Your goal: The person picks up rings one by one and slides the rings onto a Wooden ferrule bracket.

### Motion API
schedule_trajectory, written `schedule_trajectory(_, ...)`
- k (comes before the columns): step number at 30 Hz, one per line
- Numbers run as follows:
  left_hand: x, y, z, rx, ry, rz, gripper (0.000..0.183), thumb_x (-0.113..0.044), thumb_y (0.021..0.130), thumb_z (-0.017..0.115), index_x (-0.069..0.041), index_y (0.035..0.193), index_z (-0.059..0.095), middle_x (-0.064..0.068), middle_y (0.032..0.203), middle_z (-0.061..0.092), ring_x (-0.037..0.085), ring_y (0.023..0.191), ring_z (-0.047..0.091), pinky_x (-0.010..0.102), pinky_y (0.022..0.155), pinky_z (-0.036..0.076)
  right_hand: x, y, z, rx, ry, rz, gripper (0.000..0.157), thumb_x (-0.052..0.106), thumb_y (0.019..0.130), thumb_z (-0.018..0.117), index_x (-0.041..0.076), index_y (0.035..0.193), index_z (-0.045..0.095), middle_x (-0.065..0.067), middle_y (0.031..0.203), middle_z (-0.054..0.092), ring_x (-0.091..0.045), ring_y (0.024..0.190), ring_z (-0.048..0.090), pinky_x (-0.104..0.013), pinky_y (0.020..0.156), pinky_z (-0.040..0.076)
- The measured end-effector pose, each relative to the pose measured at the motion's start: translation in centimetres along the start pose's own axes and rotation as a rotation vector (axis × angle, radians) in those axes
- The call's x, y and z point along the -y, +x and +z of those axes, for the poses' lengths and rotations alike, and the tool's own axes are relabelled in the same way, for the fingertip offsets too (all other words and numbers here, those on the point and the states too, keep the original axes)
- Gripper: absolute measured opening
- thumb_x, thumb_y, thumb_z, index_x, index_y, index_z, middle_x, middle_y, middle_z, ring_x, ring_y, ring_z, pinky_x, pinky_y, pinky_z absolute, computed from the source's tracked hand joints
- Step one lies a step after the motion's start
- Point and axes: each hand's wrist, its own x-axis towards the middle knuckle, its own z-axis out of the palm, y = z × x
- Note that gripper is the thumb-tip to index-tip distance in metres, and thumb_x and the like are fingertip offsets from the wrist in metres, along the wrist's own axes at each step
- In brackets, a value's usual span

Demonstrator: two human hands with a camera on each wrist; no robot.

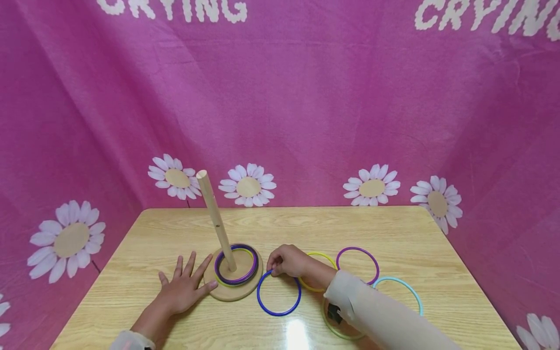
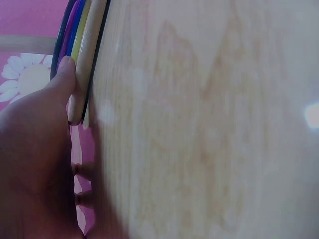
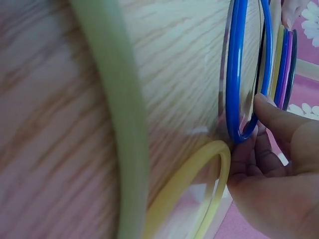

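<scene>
Left hand (image 1: 179, 291): lying spread, back upward, gripping nothing; its thumb is touching the ring stand at the base's 8 o'clock.

Ring stand, wooden, one: a round base (image 1: 236, 294) is bearing a single post (image 1: 214, 209). Four rings are encircling the post and lying stacked on the base; from top to bottom, a dark ring (image 2: 60, 27), a magenta ring (image 2: 68, 25), a stacked blue ring (image 2: 76, 26) and a stacked yellow ring (image 2: 82, 27).

Right hand (image 1: 288, 261): pinching the held blue ring (image 3: 233, 74) between thumb and fingers at that ring's 11 o'clock. The ring is lying at the stand's 4 o'clock, just beside the base; whether its near edge is touching the wood cannot be told.

Loose rings, four, continuing rightward: a loose yellow ring (image 3: 179, 184), lying at the held ring's 2 o'clock, partly behind the right forearm; an olive ring (image 3: 122, 99), lying just past its 3 o'clock, partly under the beige sleeve (image 1: 380, 311); a purple ring (image 1: 358, 248), lying at the loose yellow's 3 o'clock; a pale blue ring (image 1: 407, 286), lying between the purple's 4 and 5 o'clock, partly hidden by the sleeve.

Surface: a table (image 1: 306, 223), pale wood grain, reflecting a bright glare (image 1: 297, 335) at 6 o'clock.

Room: a pink cloth (image 1: 284, 107) is hanging at 9, 12 and 3 o'clock, showing white daisies (image 1: 248, 186) low down and "CRYING" lettering (image 1: 212, 9) at 11 and 1 o'clock.
</scene>
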Motion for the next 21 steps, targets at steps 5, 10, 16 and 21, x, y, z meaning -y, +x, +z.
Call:
schedule_trajectory(5, 0.0, 0.0, 0.0, -0.004, 0.0, 0.0, 0.082, -0.071, 0.101, 0.042, -0.028, 0.167, 0.019, 0.025, 0.171, 0.0, 0.059, 0.151, -0.008, 0.092, 0.094, -0.011, 0.0, 0.0, 0.0, 0.0, 0.02, 0.002, 0.012, -0.01, 0.085, 0.076, 0.002, 0.085, 0.076, -0.001, 0.075, 0.068, -0.005, 0.071, 0.055, -0.019, 0.066, 0.044)
schedule_trajectory(10, 0.0, 0.0, 0.1, -0.015, 0.008, 0.003, 0.082, -0.071, 0.101, 0.042, -0.028, 0.166, 0.02, 0.026, 0.17, 0.002, 0.059, 0.151, -0.006, 0.092, 0.094, -0.01, 0.2, -0.1, -0.3, 0.008, -0.014, -0.015, 0.01, -0.008, 0.087, 0.075, 0.002, 0.086, 0.076, -0.002, 0.077, 0.069, -0.005, 0.072, 0.054, -0.019, 0.067, 0.043)
schedule_trajectory(16, 0.4, 0.2, 0.5, -0.033, 0.003, 0.013, 0.081, -0.072, 0.1, 0.041, -0.03, 0.166, 0.02, 0.026, 0.17, 0.003, 0.06, 0.151, -0.005, 0.092, 0.094, -0.012, 0.8, -0.3, -1.0, 0.004, -0.047, -0.012, 0.009, -0.006, 0.088, 0.075, 0.003, 0.089, 0.076, -0.001, 0.078, 0.07, -0.004, 0.072, 0.054, -0.019, 0.065, 0.043)
schedule_trajectory(21, 0.6, 0.3, 0.7, -0.053, -0.007, 0.027, 0.081, -0.072, 0.1, 0.042, -0.032, 0.166, 0.022, 0.027, 0.17, 0.005, 0.061, 0.151, -0.004, 0.092, 0.092, -0.014, 1.6, -0.4, -1.7, -0.014, -0.058, -0.016, 0.012, -0.009, 0.087, 0.072, 0.002, 0.089, 0.076, 0.001, 0.074, 0.068, -0.005, 0.066, 0.055, -0.019, 0.06, 0.045)
